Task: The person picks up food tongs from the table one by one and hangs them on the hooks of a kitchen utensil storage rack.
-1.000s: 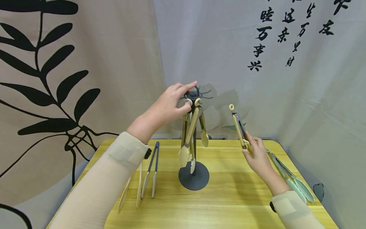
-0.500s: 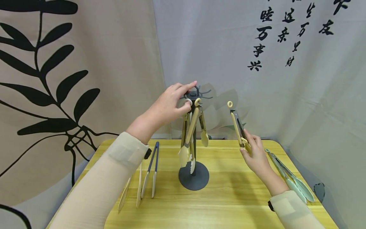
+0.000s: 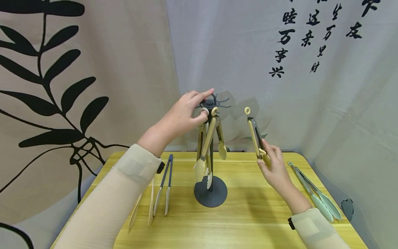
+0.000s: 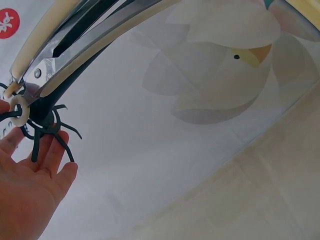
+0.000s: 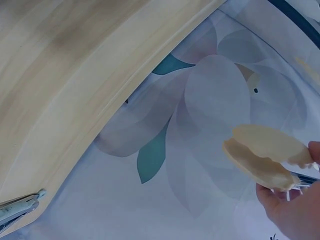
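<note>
My left hand (image 3: 183, 114) grips the top of a dark grey hanging stand (image 3: 214, 193), thumb by a pale hanging ring. Several yellow and cream tongs (image 3: 209, 138) hang from its hooks; bare hooks (image 4: 62, 127) show around my fingers in the left wrist view. To the right of the stand, my right hand (image 3: 275, 169) holds yellow-handled tongs (image 3: 252, 133) raised above the table, ring end up and tilted toward the stand. Their pale yellow scalloped heads (image 5: 265, 155) stick out from my grip in the right wrist view, slightly parted.
Light green tongs (image 3: 320, 197) lie at the right of the wooden table (image 3: 248, 224). Blue-handled tongs (image 3: 168, 183) and cream tongs (image 3: 151, 204) lie left of the stand, the latter partly behind my left forearm. A printed cloth (image 3: 130, 52) hangs behind.
My right hand has moved slightly left and upward with the yellow tongs, closer to the stand. My left hand stays where it was on the stand's top.
</note>
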Action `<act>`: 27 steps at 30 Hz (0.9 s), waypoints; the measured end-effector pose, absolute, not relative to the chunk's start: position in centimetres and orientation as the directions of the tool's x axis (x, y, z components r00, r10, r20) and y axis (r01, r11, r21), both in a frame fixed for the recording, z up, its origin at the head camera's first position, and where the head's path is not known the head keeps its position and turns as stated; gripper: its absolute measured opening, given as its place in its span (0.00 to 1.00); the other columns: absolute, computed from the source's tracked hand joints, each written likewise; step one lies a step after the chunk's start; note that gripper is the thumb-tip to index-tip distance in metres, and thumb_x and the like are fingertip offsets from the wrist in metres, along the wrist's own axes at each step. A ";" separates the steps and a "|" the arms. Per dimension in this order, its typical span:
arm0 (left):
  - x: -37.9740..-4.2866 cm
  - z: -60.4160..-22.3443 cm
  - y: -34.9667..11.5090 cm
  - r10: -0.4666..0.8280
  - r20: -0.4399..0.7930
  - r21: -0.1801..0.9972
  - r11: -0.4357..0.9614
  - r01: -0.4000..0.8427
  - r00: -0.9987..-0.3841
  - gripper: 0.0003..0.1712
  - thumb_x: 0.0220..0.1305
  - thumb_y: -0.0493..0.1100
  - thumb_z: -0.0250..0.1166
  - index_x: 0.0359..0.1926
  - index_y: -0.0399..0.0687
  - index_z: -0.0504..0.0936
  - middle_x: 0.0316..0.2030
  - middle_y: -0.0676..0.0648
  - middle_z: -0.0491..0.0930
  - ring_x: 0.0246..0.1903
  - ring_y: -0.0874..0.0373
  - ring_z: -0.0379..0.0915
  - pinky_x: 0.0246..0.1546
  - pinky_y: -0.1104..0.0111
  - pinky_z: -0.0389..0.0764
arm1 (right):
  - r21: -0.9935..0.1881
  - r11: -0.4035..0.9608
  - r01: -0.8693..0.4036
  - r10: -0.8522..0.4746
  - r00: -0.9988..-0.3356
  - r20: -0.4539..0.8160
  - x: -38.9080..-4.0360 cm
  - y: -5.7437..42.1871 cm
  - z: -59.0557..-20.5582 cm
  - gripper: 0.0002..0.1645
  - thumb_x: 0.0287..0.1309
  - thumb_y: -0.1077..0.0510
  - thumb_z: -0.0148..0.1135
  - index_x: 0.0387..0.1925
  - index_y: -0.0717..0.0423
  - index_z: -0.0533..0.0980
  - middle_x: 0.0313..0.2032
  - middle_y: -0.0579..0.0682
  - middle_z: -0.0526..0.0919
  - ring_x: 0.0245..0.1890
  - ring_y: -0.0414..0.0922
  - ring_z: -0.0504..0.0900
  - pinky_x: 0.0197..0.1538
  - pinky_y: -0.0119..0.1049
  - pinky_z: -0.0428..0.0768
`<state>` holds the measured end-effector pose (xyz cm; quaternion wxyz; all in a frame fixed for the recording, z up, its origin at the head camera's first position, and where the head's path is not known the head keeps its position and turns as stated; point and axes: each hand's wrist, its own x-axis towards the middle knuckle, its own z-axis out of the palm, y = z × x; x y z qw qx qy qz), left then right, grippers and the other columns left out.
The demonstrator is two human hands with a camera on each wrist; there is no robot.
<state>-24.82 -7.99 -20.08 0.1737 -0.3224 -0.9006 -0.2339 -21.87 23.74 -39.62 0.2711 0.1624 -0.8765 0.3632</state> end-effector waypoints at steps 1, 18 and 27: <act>-24.8 -20.1 -8.0 0.500 0.464 0.308 0.683 0.663 -0.731 0.36 0.63 0.45 0.53 0.71 0.68 0.56 0.53 0.50 0.71 0.49 0.57 0.63 0.50 0.61 0.67 | -0.551 0.680 -0.484 -0.085 -0.798 0.596 -21.8 23.6 -39.5 0.49 0.53 0.71 0.63 0.72 0.45 0.54 0.55 0.63 0.63 0.54 0.55 0.67 0.53 0.56 0.71; -25.0 -20.2 -7.9 0.497 0.467 0.313 0.680 0.663 -0.731 0.36 0.63 0.45 0.52 0.71 0.70 0.55 0.52 0.51 0.71 0.48 0.57 0.62 0.49 0.61 0.67 | -0.555 0.624 -0.550 -0.092 -0.757 0.646 -21.0 21.8 -38.0 0.50 0.52 0.72 0.63 0.72 0.45 0.54 0.55 0.63 0.63 0.53 0.53 0.66 0.54 0.53 0.68; -25.2 -20.3 -7.8 0.497 0.479 0.301 0.681 0.667 -0.723 0.36 0.63 0.44 0.51 0.71 0.68 0.56 0.48 0.51 0.71 0.46 0.57 0.62 0.47 0.62 0.66 | -0.545 0.613 -0.572 -0.109 -0.744 0.659 -20.7 21.1 -37.5 0.50 0.52 0.72 0.64 0.73 0.46 0.54 0.55 0.63 0.63 0.53 0.53 0.66 0.54 0.52 0.68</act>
